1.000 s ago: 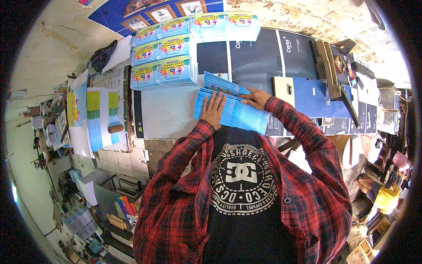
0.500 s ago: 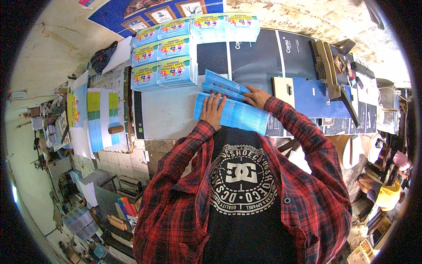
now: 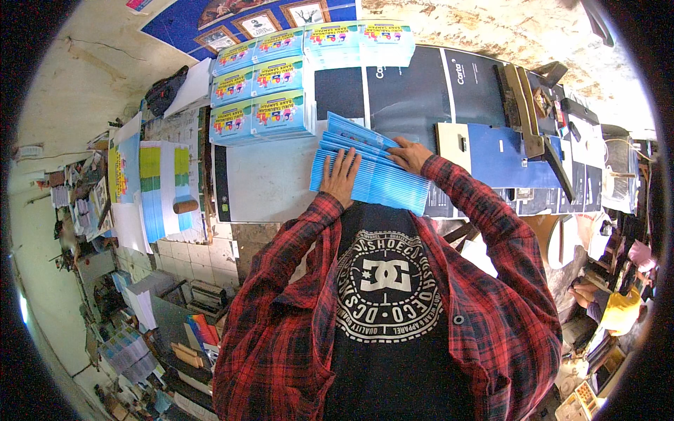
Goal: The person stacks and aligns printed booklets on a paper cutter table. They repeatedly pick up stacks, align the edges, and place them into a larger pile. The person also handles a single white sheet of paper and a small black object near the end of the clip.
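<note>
A row of thin blue booklets [image 3: 379, 184] lies overlapped, edges up, at the table's front edge before my chest. My left hand [image 3: 341, 177] rests on the row's left part with its fingers spread. At the row's right end, my right hand [image 3: 411, 156] has its fingers bent around the booklet edges. Several booklets at the far end [image 3: 354, 131] lean away, fanned out beyond my hands. Just behind to the left stand neat stacks of light blue booklets [image 3: 281, 116] with colourful covers.
A pale board [image 3: 270, 179] covers the table on the left, with dark sheets [image 3: 407, 91] behind. A blue board [image 3: 495, 151] and a wooden-armed device [image 3: 526, 112] are at the right. Printed sheets [image 3: 158, 189] lie on the far left. A person in yellow [image 3: 621, 312] is at the lower right.
The gap between the leaning far booklets and the near row has narrowed, with more booklet edges now fanned between them. My hands have barely shifted.
</note>
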`<move>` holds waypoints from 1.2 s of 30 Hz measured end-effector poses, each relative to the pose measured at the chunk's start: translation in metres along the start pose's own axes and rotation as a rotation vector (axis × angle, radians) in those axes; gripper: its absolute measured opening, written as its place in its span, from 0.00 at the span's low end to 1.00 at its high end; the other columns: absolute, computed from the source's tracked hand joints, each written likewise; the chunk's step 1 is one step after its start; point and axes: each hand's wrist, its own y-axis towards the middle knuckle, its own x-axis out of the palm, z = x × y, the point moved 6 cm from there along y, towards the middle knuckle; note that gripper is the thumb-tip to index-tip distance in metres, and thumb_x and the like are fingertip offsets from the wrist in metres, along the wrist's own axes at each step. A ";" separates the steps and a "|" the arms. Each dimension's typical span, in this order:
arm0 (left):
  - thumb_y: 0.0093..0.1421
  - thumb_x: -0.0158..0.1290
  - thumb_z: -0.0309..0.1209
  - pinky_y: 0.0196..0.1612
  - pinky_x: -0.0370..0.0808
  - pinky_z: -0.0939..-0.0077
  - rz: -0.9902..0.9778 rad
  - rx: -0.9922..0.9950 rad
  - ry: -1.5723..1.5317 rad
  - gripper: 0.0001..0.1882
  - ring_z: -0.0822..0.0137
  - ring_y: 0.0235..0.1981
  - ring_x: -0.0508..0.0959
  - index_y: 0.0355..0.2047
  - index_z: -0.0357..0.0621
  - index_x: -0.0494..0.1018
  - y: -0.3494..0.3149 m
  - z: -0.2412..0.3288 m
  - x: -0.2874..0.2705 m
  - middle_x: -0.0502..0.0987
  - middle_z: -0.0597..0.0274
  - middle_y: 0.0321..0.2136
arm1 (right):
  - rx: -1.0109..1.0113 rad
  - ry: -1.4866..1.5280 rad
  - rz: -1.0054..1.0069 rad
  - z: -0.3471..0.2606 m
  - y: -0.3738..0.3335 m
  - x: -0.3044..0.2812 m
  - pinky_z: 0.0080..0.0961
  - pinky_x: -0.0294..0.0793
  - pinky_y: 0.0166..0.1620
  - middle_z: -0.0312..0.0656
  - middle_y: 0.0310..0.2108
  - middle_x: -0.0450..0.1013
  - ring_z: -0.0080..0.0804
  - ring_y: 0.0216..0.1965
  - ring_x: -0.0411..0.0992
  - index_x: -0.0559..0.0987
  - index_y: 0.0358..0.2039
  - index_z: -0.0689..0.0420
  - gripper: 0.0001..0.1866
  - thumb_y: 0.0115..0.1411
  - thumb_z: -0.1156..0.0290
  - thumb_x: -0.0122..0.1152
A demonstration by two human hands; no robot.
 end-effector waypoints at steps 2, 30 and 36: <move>0.38 0.67 0.43 0.66 0.37 0.44 -0.026 -0.004 0.019 0.59 0.52 0.68 0.43 0.66 0.47 0.44 0.000 0.000 0.001 0.42 0.55 0.67 | 0.003 0.005 -0.007 0.000 0.000 0.000 0.42 0.74 0.46 0.52 0.47 0.66 0.54 0.41 0.73 0.75 0.49 0.55 0.22 0.65 0.53 0.45; 0.36 0.62 0.31 0.65 0.43 0.47 -0.044 -0.040 -0.003 0.36 0.56 0.54 0.62 0.49 0.44 0.63 0.005 0.001 -0.006 0.65 0.59 0.46 | 0.166 -0.338 0.167 0.002 0.025 -0.007 0.43 0.75 0.27 0.43 0.29 0.76 0.46 0.28 0.77 0.67 0.40 0.52 0.12 0.57 0.64 0.52; 0.31 0.65 0.32 0.65 0.43 0.48 -0.015 -0.066 -0.046 0.40 0.58 0.55 0.62 0.49 0.45 0.64 0.003 -0.001 -0.004 0.65 0.60 0.47 | 0.289 0.480 0.826 -0.003 0.001 -0.086 0.35 0.74 0.35 0.48 0.33 0.76 0.46 0.33 0.76 0.71 0.42 0.55 0.13 0.62 0.61 0.55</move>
